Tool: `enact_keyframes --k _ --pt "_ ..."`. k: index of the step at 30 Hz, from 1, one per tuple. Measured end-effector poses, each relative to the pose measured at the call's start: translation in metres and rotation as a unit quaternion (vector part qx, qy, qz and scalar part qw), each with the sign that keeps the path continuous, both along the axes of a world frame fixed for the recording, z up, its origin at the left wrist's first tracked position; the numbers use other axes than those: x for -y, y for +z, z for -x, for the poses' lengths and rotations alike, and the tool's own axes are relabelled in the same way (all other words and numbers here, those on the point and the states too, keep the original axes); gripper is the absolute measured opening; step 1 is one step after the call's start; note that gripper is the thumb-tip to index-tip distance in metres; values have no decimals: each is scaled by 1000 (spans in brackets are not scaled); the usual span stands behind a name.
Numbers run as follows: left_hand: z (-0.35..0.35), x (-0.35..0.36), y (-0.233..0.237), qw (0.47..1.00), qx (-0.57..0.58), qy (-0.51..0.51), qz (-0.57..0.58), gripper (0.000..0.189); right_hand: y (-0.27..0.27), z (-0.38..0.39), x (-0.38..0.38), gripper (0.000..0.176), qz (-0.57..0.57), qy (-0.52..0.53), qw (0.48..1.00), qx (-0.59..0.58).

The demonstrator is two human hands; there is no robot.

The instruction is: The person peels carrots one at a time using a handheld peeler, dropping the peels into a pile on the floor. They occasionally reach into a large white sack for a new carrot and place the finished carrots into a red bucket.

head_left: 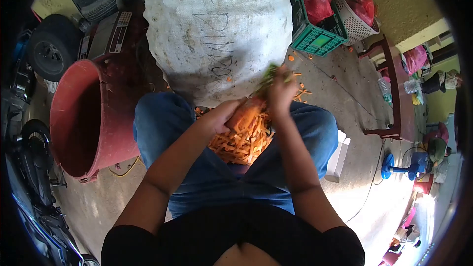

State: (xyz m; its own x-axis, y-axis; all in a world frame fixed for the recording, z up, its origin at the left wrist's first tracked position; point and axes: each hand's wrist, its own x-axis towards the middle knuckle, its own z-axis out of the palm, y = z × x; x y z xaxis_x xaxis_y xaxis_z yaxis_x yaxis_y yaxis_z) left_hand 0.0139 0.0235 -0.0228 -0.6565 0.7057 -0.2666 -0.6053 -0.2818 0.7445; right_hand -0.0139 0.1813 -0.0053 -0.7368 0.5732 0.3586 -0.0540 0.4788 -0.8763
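Between my knees, my left hand is wrapped round a thick orange carrot. My right hand is at the carrot's far end, its fingers closed and smeared by motion. Something green and blurred shows at that hand; whether it is a tool or carrot leaves I cannot make out. Below both hands lies a heap of orange carrot strips. More strips are scattered on the floor just beyond my right knee.
A big white sack with writing stands right in front of me. To its left is a large red tub; at its right, a green crate and a white basket. A blue fan sits further right.
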Motion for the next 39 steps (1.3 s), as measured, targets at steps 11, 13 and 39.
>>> enact_keyframes --k 11,13,39 --pt "10 0 -2 968 236 7 -81 35 19 -22 23 17 125 101 987 -13" --pt "6 -3 16 977 205 49 -28 33 11 -25 33 16 76 125 989 -18" --pt "-10 -3 24 990 84 -58 102 38 -5 19 -99 22 167 -178 970 -13"
